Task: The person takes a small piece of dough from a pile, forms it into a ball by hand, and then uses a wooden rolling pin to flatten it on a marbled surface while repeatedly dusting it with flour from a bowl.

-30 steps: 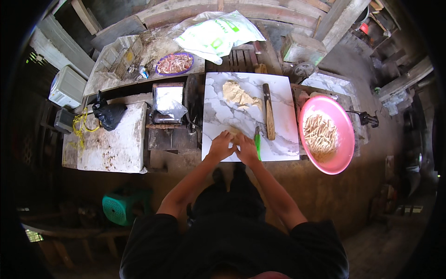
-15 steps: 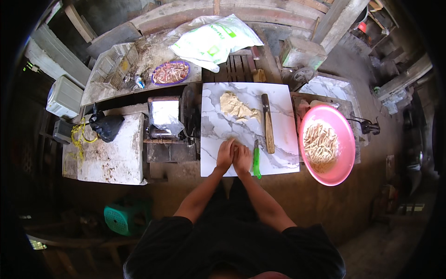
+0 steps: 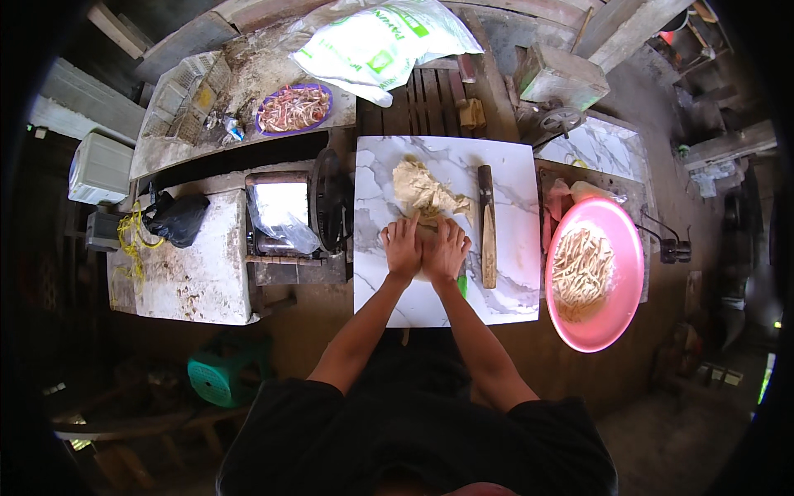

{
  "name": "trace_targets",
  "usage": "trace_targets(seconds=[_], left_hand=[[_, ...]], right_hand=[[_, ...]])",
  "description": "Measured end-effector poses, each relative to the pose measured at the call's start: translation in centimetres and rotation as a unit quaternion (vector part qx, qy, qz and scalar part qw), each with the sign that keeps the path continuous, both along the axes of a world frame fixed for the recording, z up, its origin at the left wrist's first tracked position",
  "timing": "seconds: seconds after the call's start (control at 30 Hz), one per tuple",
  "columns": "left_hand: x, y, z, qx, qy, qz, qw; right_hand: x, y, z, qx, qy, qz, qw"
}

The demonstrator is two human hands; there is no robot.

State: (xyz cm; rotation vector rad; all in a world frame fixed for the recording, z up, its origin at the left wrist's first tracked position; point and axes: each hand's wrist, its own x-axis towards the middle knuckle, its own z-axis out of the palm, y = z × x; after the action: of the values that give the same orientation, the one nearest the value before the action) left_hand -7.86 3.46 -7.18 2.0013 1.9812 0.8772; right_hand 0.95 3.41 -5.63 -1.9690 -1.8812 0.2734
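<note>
Side by side on the marble-patterned board (image 3: 509,157), my left hand (image 3: 403,246) and my right hand (image 3: 447,248) press on a small lump of dough. Their fingers are spread and curled over it, and they hide most of it. Just beyond my fingertips lies a larger, ragged piece of pale dough (image 3: 423,188). To the right of it is a wooden rolling stick (image 3: 487,227) with a dark upper end. A green-handled knife (image 3: 462,285) lies partly covered by my right hand and forearm.
A pink basin (image 3: 622,318) of floured dough strips stands right of the board. On the left are a roller machine with a wheel (image 3: 329,201) and a black bag (image 3: 178,217). Farther back are a purple-rimmed plate (image 3: 260,118) and a white sack (image 3: 380,50). A green stool (image 3: 210,380) stands lower left.
My hands have moved forward toward the larger dough piece. They were cupped together near the board's front edge; now the fingers are spread over the lump. The view has shifted slightly.
</note>
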Motion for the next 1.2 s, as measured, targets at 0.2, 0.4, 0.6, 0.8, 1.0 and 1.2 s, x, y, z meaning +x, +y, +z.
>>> trace_targets(seconds=[0.2,0.4,0.6,0.8,1.0,1.2], left_hand=[[0.5,0.3,0.3,0.028,-0.011,0.029,0.999],[0.3,2.4,0.2,0.045,-0.032,0.005,0.998],[-0.1,4.1,-1.2,0.122,-0.063,-0.014,0.990],[-2.5,-1.1,-1.4,0.017,-0.133,-0.171,0.976],[-3.2,-2.1,-2.8,0.031,-0.163,-0.198,0.966],[-2.0,1.0,-2.4,-0.016,-0.347,-0.061,0.936]], right_hand=[[0.5,1.2,0.0,0.040,0.005,0.005,0.999],[0.4,3.3,0.0,0.083,0.014,0.002,0.996],[0.5,4.7,-1.8,0.155,0.057,0.015,0.986],[1.8,-0.1,-3.1,0.106,0.074,0.163,0.978],[4.5,-1.2,-3.0,0.053,0.104,0.275,0.954],[3.7,1.2,-1.3,-0.022,0.223,0.234,0.946]])
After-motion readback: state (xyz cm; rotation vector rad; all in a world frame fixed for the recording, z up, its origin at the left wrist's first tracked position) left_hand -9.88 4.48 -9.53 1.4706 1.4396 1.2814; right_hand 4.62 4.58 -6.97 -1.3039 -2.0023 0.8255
